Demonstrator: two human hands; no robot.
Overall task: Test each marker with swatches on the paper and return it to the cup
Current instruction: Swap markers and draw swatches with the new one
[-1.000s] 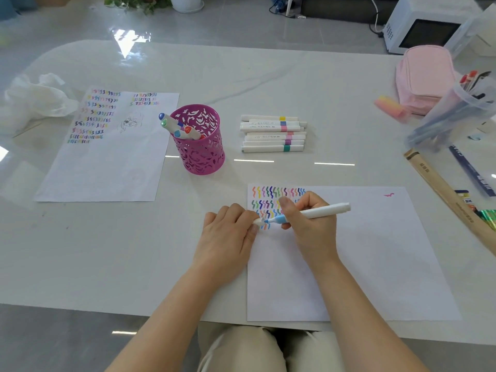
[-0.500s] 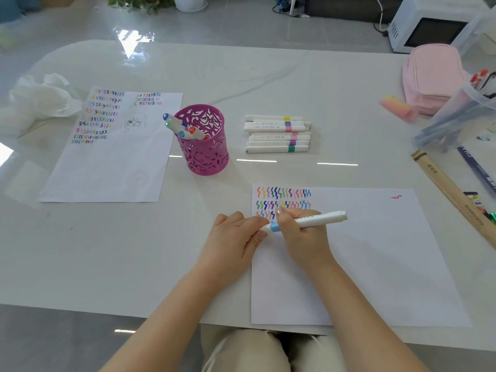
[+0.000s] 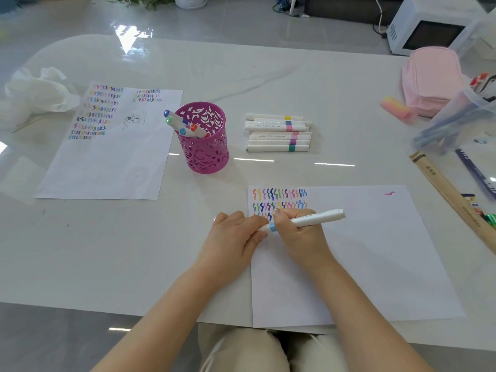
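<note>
Marker (image 3: 316, 218): white with a blue band, held low over the upper left part of the paper (image 3: 375, 251), just below centre of the frame; it lies almost level, its blunt end pointing right and slightly up.
Right hand (image 3: 300, 237): the grip is curled round the marker's barrel, index fingertip on top near the blue band.
Left hand (image 3: 233, 242): the grip is pinched on the marker's left end, thumb beneath and fingers curled over it; the tip itself is hidden, so whether a cap is on cannot be told.
Swatches (image 3: 279, 194): two full rows of coloured squiggles are seen at the paper's top left, and a third short row is partly covered by the fingers.
Cup (image 3: 206, 146): magenta and perforated, set upright on the worktop (image 3: 80, 251) left of centre, well apart from the hands; several markers (image 3: 182, 126) are leaned out over its left rim.
Loose markers (image 3: 279, 136): a row of white ones is laid side by side just right of the cup.
Second sheet (image 3: 107, 162): placed at the left, filled with swatches in its upper part.
Right edge: a pink pouch (image 3: 432, 76), a clear box (image 3: 456, 122) of pens and a wooden ruler (image 3: 451, 194) are seen.
</note>
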